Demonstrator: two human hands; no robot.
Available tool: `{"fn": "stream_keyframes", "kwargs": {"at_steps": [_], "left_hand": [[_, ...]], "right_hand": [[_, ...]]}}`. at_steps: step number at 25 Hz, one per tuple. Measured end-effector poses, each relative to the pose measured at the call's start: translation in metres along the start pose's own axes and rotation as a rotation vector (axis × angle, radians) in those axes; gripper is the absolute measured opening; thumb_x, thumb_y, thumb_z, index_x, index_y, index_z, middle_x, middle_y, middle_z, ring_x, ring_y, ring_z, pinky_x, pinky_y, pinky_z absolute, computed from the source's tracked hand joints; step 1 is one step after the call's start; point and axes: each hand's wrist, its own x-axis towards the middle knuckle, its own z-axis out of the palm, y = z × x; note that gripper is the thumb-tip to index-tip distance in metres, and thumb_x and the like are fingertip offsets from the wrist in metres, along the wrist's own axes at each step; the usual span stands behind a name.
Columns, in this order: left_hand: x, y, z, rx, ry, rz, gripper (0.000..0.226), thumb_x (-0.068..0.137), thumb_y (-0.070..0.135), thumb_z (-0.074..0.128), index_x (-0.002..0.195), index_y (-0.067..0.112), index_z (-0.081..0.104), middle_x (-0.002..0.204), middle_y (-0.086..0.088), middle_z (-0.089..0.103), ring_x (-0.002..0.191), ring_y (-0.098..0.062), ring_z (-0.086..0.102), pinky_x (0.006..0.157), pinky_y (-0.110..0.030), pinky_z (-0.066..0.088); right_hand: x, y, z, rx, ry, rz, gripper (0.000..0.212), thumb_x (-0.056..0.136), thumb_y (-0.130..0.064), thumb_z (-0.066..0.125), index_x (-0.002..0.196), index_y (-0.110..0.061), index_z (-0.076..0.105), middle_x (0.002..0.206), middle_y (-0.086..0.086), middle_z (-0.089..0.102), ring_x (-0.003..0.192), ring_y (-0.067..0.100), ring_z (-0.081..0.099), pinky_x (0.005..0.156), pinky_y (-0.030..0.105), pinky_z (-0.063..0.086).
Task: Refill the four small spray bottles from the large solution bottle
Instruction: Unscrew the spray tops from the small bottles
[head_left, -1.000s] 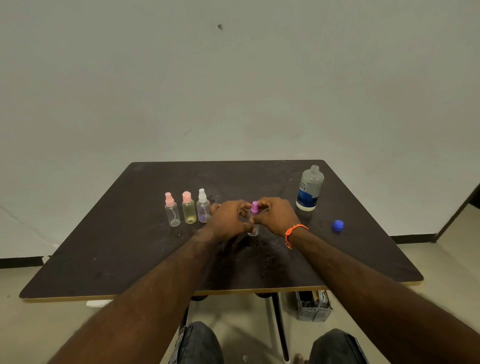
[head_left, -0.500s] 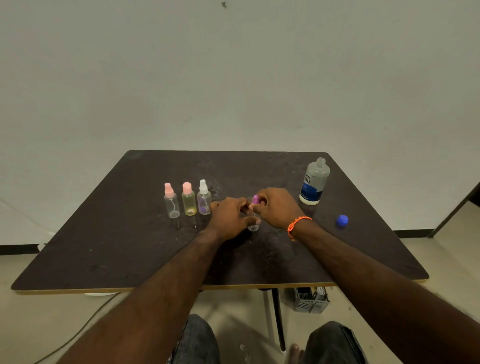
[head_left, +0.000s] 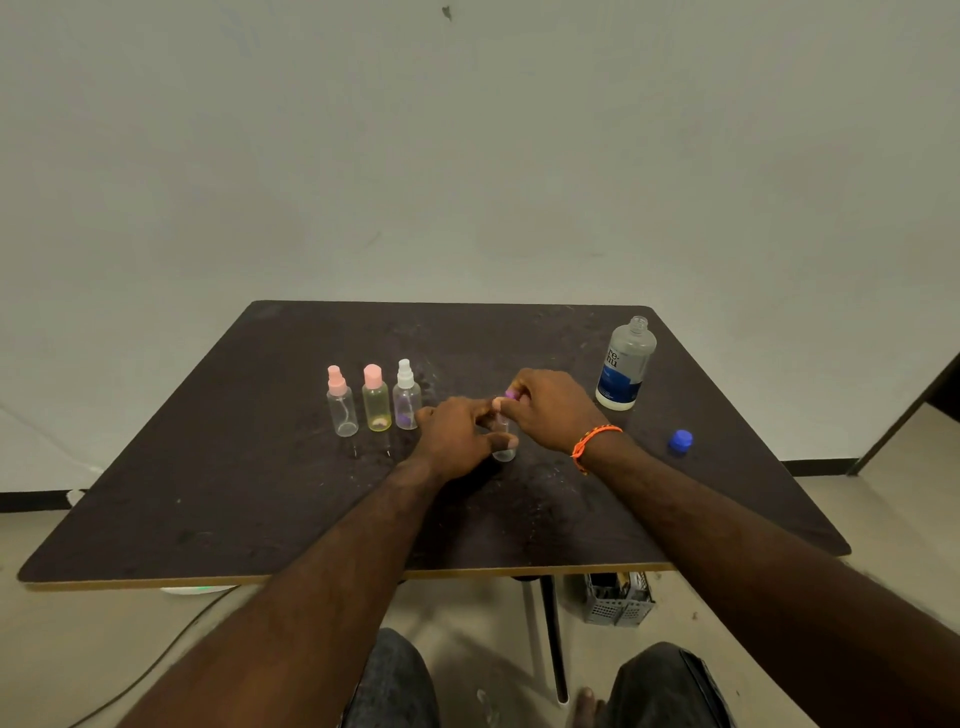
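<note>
Hands are meeting at centre frame over the fourth spray bottle (head_left: 503, 442): the left hand (head_left: 457, 435) is gripping its clear body, the right hand (head_left: 550, 410) is pinching its purple spray cap (head_left: 511, 395). Being small, thin, smooth plastic, it is probably feeling light and tippy, so holding low on the body while twisting the top seems wise. Three capped spray bottles (head_left: 375, 400) are standing in a row just to its left. At right, the large solution bottle (head_left: 625, 364) is standing uncapped, its blue cap (head_left: 680, 440) lying lower right on the scuffed dark table (head_left: 208, 493).
</note>
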Motion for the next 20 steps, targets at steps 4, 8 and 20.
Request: {"fn": "stream_keyframes", "kwargs": {"at_steps": [4,8,20], "left_hand": [[0.0000,-0.0002,-0.0017,-0.013,-0.017,0.007,0.030,0.085,0.050,0.081,0.109,0.031,0.076,0.104,0.014,0.076,0.103,-0.007,0.066,0.095,-0.042,0.039],[0.0001,-0.0018,0.0001,-0.044,-0.012,0.017,0.022,0.085,0.041,0.081,0.104,0.030,0.077,0.097,0.013,0.076,0.099,-0.008,0.068,0.094,-0.041,0.041],[0.0004,-0.0044,0.0014,-0.036,-0.024,-0.008,0.026,0.085,0.049,0.079,0.105,0.032,0.075,0.097,0.016,0.075,0.103,-0.009,0.068,0.104,-0.051,0.038]], "right_hand": [[0.0003,-0.0052,-0.0020,0.040,-0.099,-0.094,0.020,0.092,-0.013,0.059,0.110,-0.012,0.067,0.107,0.003,0.066,0.096,0.017,0.061,0.089,0.035,0.051],[-0.0048,-0.0042,-0.0012,0.074,-0.027,-0.067,0.045,0.087,-0.024,0.067,0.129,-0.016,0.057,0.115,-0.004,0.063,0.103,0.013,0.060,0.092,0.031,0.052],[-0.0037,-0.0018,-0.0046,0.027,0.009,-0.054,0.037,0.089,-0.032,0.069,0.121,-0.019,0.060,0.113,-0.005,0.061,0.102,0.012,0.059,0.089,0.030,0.051]]}}
